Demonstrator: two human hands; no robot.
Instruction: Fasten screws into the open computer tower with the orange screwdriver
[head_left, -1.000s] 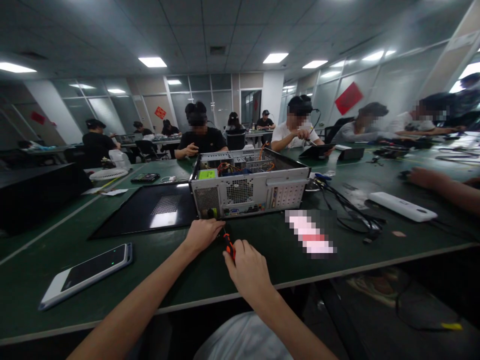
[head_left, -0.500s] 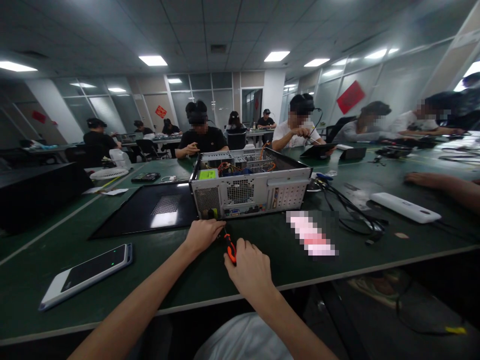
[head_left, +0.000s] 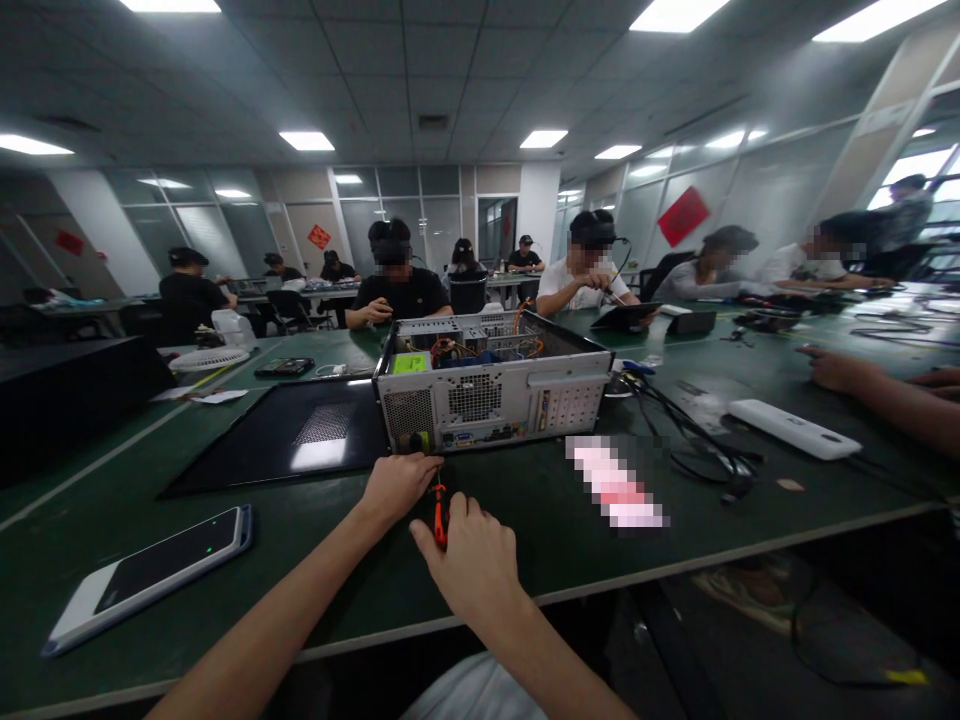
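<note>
An open grey computer case [head_left: 491,395] lies on the green table [head_left: 300,540], its rear panel facing me and cables showing inside. My right hand [head_left: 472,560] grips an orange-handled screwdriver [head_left: 438,512] pointed at the lower left of that panel. My left hand [head_left: 397,485] rests right at the case's bottom edge, fingers curled by the screwdriver's tip; what it pinches is hidden.
The black side panel [head_left: 292,440] lies left of the case. A phone [head_left: 150,575] sits at the near left. Black cables [head_left: 690,440] and a white power strip [head_left: 795,430] lie right. Another person's arm [head_left: 885,395] reaches in from the right. Several people sit across.
My right hand and the screwdriver have shifted a little left, closer to my left hand. The view has tilted slightly, so the case sits lower in frame.
</note>
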